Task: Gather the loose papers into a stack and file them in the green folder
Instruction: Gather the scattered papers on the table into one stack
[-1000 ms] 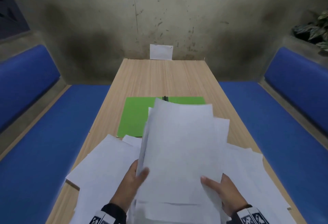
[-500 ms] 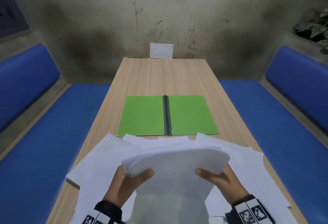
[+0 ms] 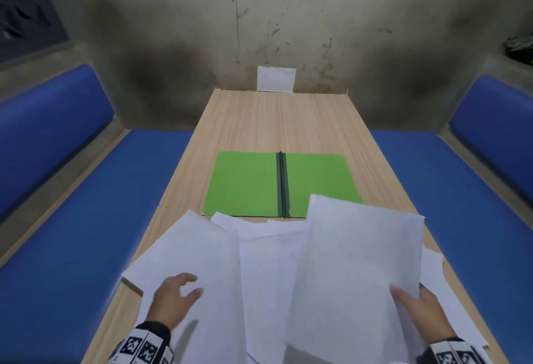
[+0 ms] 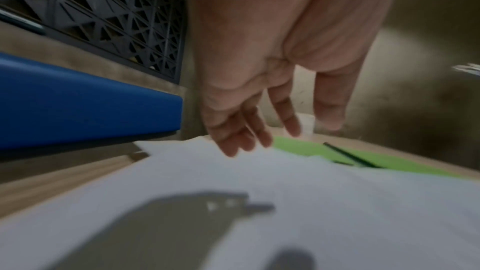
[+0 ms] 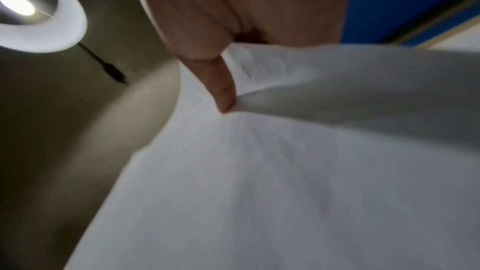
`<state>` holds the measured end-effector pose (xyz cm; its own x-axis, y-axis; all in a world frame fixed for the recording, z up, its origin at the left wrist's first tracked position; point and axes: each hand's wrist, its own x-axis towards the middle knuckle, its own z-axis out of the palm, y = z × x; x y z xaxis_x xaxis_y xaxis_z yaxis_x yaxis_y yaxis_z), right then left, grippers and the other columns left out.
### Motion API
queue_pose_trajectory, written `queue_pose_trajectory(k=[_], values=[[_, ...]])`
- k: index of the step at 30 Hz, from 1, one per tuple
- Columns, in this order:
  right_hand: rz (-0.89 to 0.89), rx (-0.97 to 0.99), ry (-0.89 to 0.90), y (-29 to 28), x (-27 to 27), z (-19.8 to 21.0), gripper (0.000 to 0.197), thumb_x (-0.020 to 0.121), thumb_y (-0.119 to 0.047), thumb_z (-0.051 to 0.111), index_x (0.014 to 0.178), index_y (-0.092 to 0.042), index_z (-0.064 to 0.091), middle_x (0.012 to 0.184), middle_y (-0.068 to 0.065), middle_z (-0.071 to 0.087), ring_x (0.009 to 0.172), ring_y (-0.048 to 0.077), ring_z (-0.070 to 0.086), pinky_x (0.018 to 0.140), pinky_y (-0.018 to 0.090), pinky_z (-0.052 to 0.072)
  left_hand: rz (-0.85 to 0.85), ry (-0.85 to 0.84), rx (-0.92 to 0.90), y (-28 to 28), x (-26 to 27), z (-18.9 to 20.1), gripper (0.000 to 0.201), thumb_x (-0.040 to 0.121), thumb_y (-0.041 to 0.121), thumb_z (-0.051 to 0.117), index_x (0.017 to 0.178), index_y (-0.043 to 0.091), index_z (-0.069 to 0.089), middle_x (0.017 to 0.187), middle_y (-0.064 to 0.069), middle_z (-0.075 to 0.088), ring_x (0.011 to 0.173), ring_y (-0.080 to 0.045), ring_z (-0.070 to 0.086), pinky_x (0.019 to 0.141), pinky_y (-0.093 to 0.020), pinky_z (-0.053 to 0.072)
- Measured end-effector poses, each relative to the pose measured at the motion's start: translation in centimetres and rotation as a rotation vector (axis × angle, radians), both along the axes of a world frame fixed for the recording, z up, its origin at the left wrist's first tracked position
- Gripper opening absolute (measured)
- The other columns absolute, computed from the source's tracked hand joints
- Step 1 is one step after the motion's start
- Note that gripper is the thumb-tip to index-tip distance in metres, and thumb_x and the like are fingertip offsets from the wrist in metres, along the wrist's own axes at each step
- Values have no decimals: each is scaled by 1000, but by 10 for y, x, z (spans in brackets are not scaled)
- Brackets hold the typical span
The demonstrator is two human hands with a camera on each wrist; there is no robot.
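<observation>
The green folder lies open and flat in the middle of the wooden table, its dark spine running down the centre. White loose papers are spread over the near end of the table. My right hand pinches a stack of papers at its right edge, thumb on top, and holds it lifted above the other sheets. In the right wrist view the thumb presses into the stack of papers. My left hand hovers just above the left sheets, fingers loosely spread and holding nothing; the left wrist view shows the left hand above the loose papers.
Blue cushioned benches run along both sides of the table. A small white card leans against the stained wall at the table's far end. A dark lattice screen stands behind the left bench.
Both hands held the gathered stack half a second ago. The left hand has let go and moved left over the loose sheets; the right hand has carried the stack to the right.
</observation>
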<state>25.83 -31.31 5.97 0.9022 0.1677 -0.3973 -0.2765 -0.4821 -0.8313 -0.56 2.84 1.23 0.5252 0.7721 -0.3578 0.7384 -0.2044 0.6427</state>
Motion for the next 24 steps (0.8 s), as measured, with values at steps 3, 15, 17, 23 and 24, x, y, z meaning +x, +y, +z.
queue_pose_trajectory(k=[3, 15, 17, 23, 24], values=[[30, -174, 130, -22, 6, -12, 32, 89, -2, 60, 120, 5, 58, 131, 30, 54, 106, 35, 54, 98, 44, 41, 190, 224, 83, 17, -18, -14, 61, 72, 35, 73, 127, 16, 53, 133, -14, 49, 121, -30, 48, 106, -39, 35], [136, -432, 13, -26, -1, -44, 7, 83, 4, 60, 85, 5, 67, 95, 27, 63, 88, 35, 59, 64, 32, 41, 274, 218, 296, 21, -23, 3, 18, 86, 16, 51, 96, 10, 64, 91, -15, 62, 83, -33, 53, 76, -40, 48], [164, -402, -100, -22, -1, -45, 18, 82, 5, 63, 99, 4, 68, 109, 23, 59, 103, 37, 60, 81, 37, 45, 212, 151, 376, 20, -19, 18, 17, 88, 11, 47, 91, 7, 63, 91, -20, 60, 82, -32, 46, 72, -38, 43], [569, -328, -71, 8, -2, -30, 38, 89, -2, 56, 125, -13, 48, 123, 9, 52, 113, 23, 54, 91, 27, 40, -87, -118, 128, 24, -6, 71, 17, 92, 11, 51, 95, 27, 53, 98, -5, 64, 96, -27, 58, 82, -33, 42], [638, -362, -32, 15, -4, -30, 43, 90, -4, 55, 131, -10, 46, 123, 7, 52, 109, 18, 52, 90, 23, 38, -166, -90, 102, 25, -4, 78, 18, 92, 12, 52, 94, 29, 54, 99, -2, 64, 96, -22, 58, 81, -30, 42]])
